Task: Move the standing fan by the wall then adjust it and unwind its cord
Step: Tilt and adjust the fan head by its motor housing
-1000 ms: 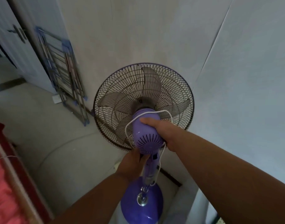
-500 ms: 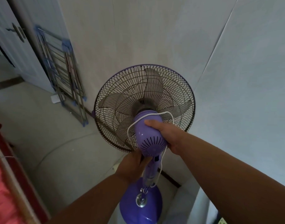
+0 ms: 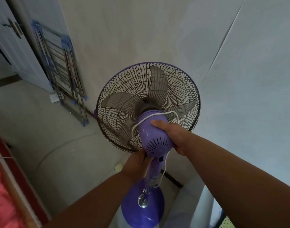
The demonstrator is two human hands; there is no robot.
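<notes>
**Purple fan gripped near the wall**

Purple standing fan (image 3: 147, 106) with grey blades behind a dark wire cage, upright on a round base at the floor's edge by the wall (image 3: 141, 30). White cord (image 3: 136, 127) looped over the motor housing. Right hand (image 3: 172, 134) clasped around that housing; left hand (image 3: 136, 163) wrapped around the neck below. Head tilted slightly lower than a second ago; grips unchanged.

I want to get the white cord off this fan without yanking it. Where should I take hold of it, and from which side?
Probably the slack loop of the cord on the left of the motor housing, coming from the left. There it bows clear of the housing, with room for fingers. The left hand, now on the neck below, is nearest; the right hand covers the other side.
</notes>
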